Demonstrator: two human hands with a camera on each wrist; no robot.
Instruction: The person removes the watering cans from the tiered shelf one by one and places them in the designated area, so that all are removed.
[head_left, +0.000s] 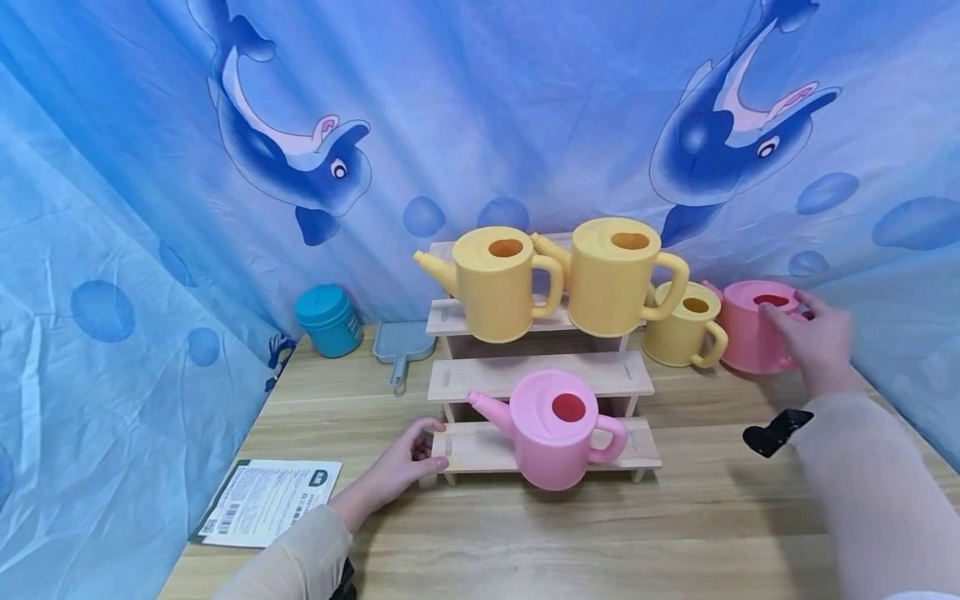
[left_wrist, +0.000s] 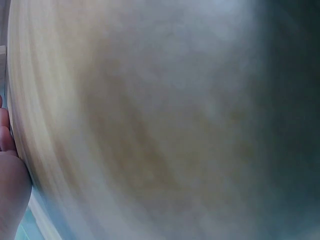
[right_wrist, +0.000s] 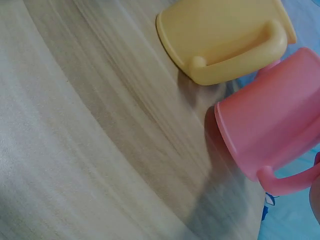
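Observation:
At the back right of the table, my right hand (head_left: 821,342) grips the handle of a coral-pink watering can (head_left: 750,333). In the right wrist view that can (right_wrist: 275,120) is close to the table, with the hand only at the frame's edge. My left hand (head_left: 393,467) pinches the left end of the lowest step of a wooden three-step stand (head_left: 480,450). A light pink watering can (head_left: 551,433) stands on that step, spout to the left. Two yellow watering cans (head_left: 495,292) are up on the top step.
Right beside the coral-pink can stands a smaller yellow watering can (head_left: 678,329). Left of the stand are a small blue dustpan (head_left: 403,342) and a teal lidded tub (head_left: 330,321). A printed packet (head_left: 273,504) lies at the front left. A blue dolphin curtain (head_left: 465,108) hangs behind.

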